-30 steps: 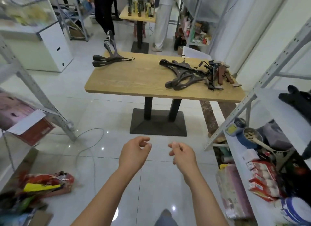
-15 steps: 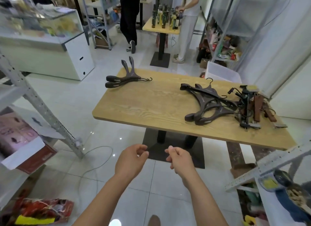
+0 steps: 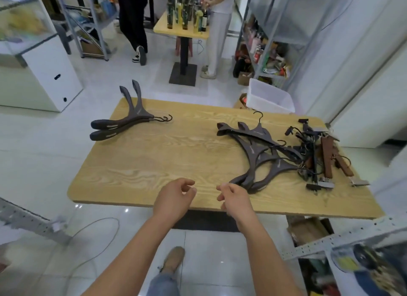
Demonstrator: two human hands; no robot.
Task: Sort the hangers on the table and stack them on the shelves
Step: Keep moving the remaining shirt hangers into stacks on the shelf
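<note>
The left hand point(image 3: 174, 198) and right hand point(image 3: 234, 198) hover empty over the near edge of the wooden table point(image 3: 176, 159), fingers loosely curled. A tangled pile of dark hangers point(image 3: 257, 154), broad-shouldered with black hooks, lies just beyond the right hand. A stacked pair point(image 3: 123, 123) lies well beyond the left hand. Reddish clip hangers point(image 3: 326, 156) lie farther right.

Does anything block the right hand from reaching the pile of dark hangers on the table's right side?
Nothing visible does. The right hand, empty with fingers loosely curled, is close to the near ends of the hanger pile, with only bare table between. The clip hangers lie beyond it, to the right.
</note>
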